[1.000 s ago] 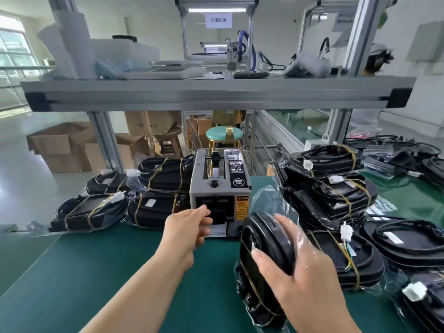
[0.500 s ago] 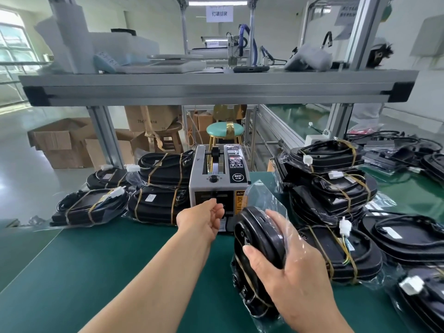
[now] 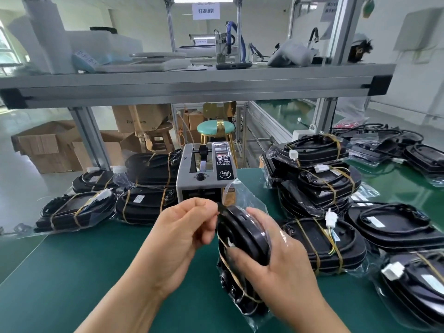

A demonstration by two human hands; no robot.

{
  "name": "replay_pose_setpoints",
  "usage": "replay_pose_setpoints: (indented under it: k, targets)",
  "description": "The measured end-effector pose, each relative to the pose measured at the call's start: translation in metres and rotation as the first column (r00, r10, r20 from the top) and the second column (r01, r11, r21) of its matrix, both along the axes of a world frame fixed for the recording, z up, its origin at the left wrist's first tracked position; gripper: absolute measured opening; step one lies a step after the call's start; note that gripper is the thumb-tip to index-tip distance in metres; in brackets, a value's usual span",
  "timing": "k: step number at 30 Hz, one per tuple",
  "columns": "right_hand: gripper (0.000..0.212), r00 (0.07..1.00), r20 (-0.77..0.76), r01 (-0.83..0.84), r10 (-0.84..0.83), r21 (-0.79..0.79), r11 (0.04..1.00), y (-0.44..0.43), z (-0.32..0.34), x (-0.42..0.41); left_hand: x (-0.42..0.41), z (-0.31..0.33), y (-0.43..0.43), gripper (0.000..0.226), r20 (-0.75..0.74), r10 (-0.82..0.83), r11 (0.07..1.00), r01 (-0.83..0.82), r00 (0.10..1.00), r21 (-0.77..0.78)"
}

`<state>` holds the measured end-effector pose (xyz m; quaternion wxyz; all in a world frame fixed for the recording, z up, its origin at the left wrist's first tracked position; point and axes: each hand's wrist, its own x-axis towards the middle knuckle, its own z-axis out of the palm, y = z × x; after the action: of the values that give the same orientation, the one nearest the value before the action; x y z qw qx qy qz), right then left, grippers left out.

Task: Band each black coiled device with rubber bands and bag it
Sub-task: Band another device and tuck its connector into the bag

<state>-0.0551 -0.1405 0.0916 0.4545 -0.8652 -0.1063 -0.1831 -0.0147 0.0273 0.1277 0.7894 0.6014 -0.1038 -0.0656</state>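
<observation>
The right hand [image 3: 281, 272] curls its fingers round a glossy black oval device [image 3: 242, 236], crossed by thin tan rubber bands [image 3: 227, 265] and sheathed in a crinkled clear plastic bag [image 3: 245, 198]. It stands on edge on the matte green table mat [image 3: 72, 272], just in front of a boxy grey metal tape dispenser [image 3: 206, 186]. The left hand [image 3: 182, 239] pinches a small dark strip [image 3: 220, 208] at the device's top edge between thumb and fingertips. What the strip is made of is hard to make out, and the right palm hides the device's far side.
</observation>
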Motion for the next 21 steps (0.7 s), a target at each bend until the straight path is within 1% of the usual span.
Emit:
replay_pose_setpoints:
  k: [1, 2, 5, 7, 9, 12, 17, 21]
  targets:
    - [0.06, 1.0, -0.002, 0.005, -0.005, -0.01, 1.0, 0.001, -0.001, 0.0, -0.007, 0.006, 0.002, 0.015, 0.033, -0.027, 0.998, 0.026, 0.999, 0.048]
    - [0.059, 1.0, -0.001, 0.009, -0.009, -0.019, 1.0, 0.001, -0.001, 0.0, -0.011, 0.01, 0.002, 0.017, 0.059, -0.025, 0.994, 0.018, 0.998, 0.109]
    - [0.058, 0.999, 0.027, 0.019, -0.017, -0.053, 0.998, 0.003, -0.001, -0.001, -0.015, 0.018, -0.003, 0.019, 0.154, 0.021, 0.957, -0.064, 0.988, 0.282]
    - [0.06, 0.999, 0.045, 0.025, -0.022, -0.071, 0.997, 0.005, 0.0, -0.002, -0.014, 0.021, -0.007, 0.021, 0.214, 0.032, 0.928, -0.108, 0.976, 0.356]
    - [0.061, 0.998, 0.059, 0.032, -0.027, -0.083, 0.996, 0.006, -0.001, -0.003, -0.013, 0.021, -0.01, 0.019, 0.227, 0.032, 0.906, -0.125, 0.973, 0.406]
    - [0.06, 0.996, 0.086, 0.042, -0.034, -0.099, 0.994, 0.008, -0.002, -0.003, -0.01, 0.02, -0.012, 0.021, 0.212, 0.03, 0.88, -0.127, 0.977, 0.457]
    - [0.058, 0.995, 0.088, 0.049, -0.04, -0.101, 0.994, 0.009, -0.004, -0.003, -0.01, 0.017, -0.011, 0.018, 0.221, 0.046, 0.87, -0.148, 0.974, 0.47]
    - [0.063, 0.996, 0.081, 0.038, -0.03, -0.102, 0.994, 0.009, -0.006, -0.002, -0.01, 0.017, -0.01, 0.018, 0.238, 0.051, 0.857, -0.165, 0.97, 0.489]
